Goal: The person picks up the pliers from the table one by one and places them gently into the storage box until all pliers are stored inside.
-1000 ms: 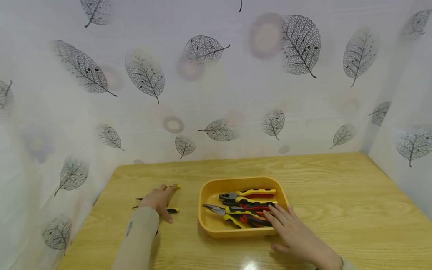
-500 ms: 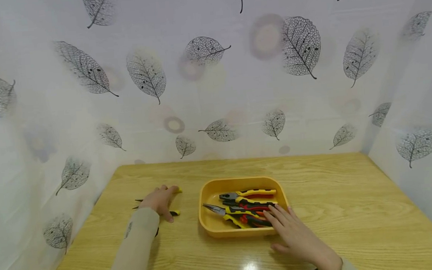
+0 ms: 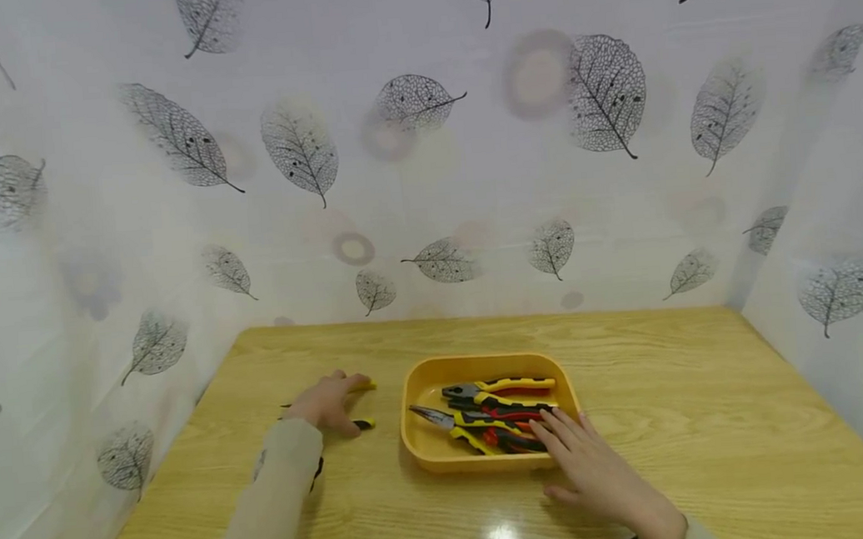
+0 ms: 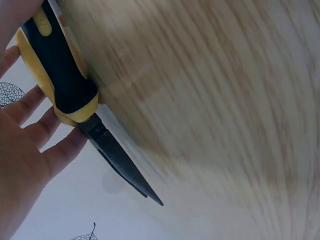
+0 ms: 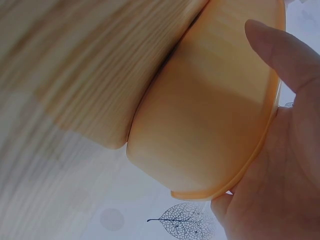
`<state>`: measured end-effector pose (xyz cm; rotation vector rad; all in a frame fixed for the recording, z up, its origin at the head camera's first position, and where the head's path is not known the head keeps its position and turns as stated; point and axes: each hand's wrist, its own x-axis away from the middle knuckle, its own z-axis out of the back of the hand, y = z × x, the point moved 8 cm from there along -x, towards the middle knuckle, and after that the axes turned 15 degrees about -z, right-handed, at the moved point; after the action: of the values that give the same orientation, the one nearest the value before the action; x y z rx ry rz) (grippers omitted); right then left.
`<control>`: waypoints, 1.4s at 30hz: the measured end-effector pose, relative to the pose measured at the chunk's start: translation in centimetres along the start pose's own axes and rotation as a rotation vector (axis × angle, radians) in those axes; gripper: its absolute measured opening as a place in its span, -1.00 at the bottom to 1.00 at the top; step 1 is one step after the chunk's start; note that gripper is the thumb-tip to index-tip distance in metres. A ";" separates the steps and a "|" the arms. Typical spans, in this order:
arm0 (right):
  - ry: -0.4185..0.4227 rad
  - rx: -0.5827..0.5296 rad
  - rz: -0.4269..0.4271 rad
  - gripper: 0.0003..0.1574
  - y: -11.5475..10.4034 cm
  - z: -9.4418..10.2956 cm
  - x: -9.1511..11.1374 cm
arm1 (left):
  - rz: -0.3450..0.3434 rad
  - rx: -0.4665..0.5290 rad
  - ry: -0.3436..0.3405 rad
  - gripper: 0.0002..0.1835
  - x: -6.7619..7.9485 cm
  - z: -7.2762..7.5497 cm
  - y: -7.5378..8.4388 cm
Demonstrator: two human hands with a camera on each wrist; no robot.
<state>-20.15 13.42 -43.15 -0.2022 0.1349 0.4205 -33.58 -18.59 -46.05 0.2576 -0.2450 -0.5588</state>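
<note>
My left hand [image 3: 328, 406] grips needle-nose pliers with yellow and black handles [image 4: 67, 75]. Thumb and fingers lie on opposite sides of the handles, and the narrow dark nose points away in the left wrist view. In the head view the two handle ends stand apart and the hand covers most of the tool. My right hand [image 3: 604, 479] rests on the right end of a yellow tray [image 3: 414, 456]. Its fairly straight fingers reach over the rim, while the thumb [image 5: 270, 47] lies outside the wall.
Several pliers lie heaped in the tray, among them long-nose pliers [image 3: 436, 417] and combination pliers [image 3: 518, 384]. Red and black handles [image 3: 520, 414] show among them. The wooden table [image 3: 712, 417] meets leaf-printed sheeting [image 3: 426, 186] at the back and sides.
My left hand has shifted slightly to the right with the needle-nose pliers. The head view has turned a little. My right hand stays at the tray.
</note>
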 end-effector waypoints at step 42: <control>-0.014 -0.006 -0.014 0.04 0.3 -0.5 0.0 | -0.245 -0.308 0.464 -0.20 1.5 5.4 8.8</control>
<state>-20.36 13.56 -43.69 -0.2062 0.1186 0.4087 -29.68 -13.18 -38.04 0.1119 0.3257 -0.7515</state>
